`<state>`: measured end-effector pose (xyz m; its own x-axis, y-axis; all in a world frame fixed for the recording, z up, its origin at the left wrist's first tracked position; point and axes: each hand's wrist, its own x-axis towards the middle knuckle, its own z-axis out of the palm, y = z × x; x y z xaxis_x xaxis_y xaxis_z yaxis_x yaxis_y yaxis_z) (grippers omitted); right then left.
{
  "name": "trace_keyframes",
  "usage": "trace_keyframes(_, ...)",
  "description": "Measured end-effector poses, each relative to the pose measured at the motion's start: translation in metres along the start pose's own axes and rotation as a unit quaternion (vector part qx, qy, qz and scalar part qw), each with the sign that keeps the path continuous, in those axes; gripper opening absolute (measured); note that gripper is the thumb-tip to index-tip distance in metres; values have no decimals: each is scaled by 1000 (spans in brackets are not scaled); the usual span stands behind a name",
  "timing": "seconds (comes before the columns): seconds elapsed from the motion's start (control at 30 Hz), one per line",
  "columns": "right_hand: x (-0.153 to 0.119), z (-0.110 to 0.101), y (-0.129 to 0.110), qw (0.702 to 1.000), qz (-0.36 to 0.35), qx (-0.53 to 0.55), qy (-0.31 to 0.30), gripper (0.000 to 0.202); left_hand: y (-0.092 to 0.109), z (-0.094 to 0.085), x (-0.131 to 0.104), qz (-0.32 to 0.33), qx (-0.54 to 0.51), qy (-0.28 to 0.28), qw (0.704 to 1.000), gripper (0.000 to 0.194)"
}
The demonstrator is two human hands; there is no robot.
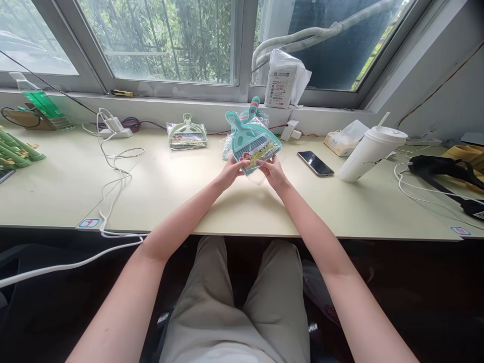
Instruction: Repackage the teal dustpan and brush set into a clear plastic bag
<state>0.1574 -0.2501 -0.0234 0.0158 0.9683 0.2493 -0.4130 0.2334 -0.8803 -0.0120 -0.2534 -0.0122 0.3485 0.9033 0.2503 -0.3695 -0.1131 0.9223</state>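
Note:
Both my hands hold a teal mini dustpan and brush set in clear plastic wrap, raised a little over the desk with its handle pointing away from me. My left hand pinches the lower left corner, thumb on the printed card. At the lower right, my right hand grips the wrap and edge in the same way. Partly hidden behind it are more wrapped teal pieces, one with a teal and pink handle. A green wrapped dustpan and brush set lies to the left at the back.
On the right are a phone, a tissue pack, a tilted white cup and a black strap. White cables cross the left side. A green-liquid bottle leans at the far left. Windows stand behind the desk.

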Motion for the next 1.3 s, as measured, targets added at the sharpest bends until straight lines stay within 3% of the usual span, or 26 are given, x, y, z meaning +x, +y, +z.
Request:
trace_keyframes(0.2,0,2,1,1000,7,-11,26,57,-4,-2,3,-15,9,23,1000,58)
trace_keyframes(0.43,3,-2,2,999,19,-14,40,34,-7,-5,6,-27,22,35,999,61)
trace_keyframes(0.6,5,-2,4,997,30,-16,66,30,-6,-5,5,-38,19,35,998,62)
trace_keyframes(0.83,11,-8,1,997,24,-32,71,25,-1,-7,2,-77,21,-34,996,61)
trace_keyframes(1.0,19,-25,-12,992,20,-66,101,35,5,-17,8,-81,-17,19,996,65)
trace_keyframes(1.17,11,-30,-13,959,-53,-234,154,43,9,-29,11,-56,-16,26,998,57)
trace_keyframes(1.3,0,-30,-16,916,-175,-334,134,26,13,-43,14,-86,-10,68,994,40)
